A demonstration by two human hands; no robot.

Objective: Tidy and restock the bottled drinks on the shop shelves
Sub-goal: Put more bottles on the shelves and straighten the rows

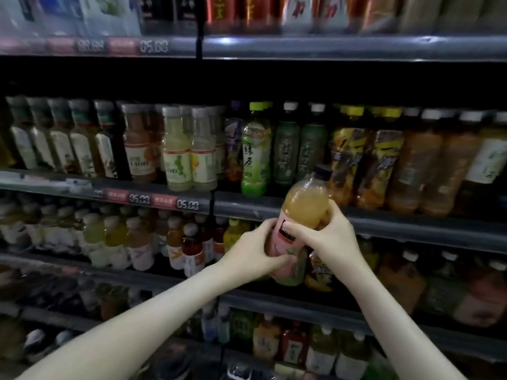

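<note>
Head view: both hands are on one pink-labelled bottle [303, 207] of amber drink, held in front of the shelving, not standing on any shelf. It sits across the front rail [397, 226] of the middle shelf, with its dark cap up near the row of yellow-labelled bottles [348, 157] and its base down over the shelf below.

My left hand [253, 249] is wrapped round the lower part of the label, fingers curled in behind and the thumb under the front. My right hand [325, 235] grips higher up, at the top of the label, with its fingers curled round from the right side.

The long axis runs from base at lower left to cap at upper right, so the bottle is tilted with the cap leaning right and up. The label faces me.

I read this as carrying the bottle to its slot. I cannot tell which row it belongs in, and the bottle hides any gap behind it. To do it well, I would bring it upright before it crosses the rail, lift the base over that rail, and avoid nudging the green tea bottle [255, 152] at the shelf edge. I would turn the label outward and let go only once it stands firmly.
</note>
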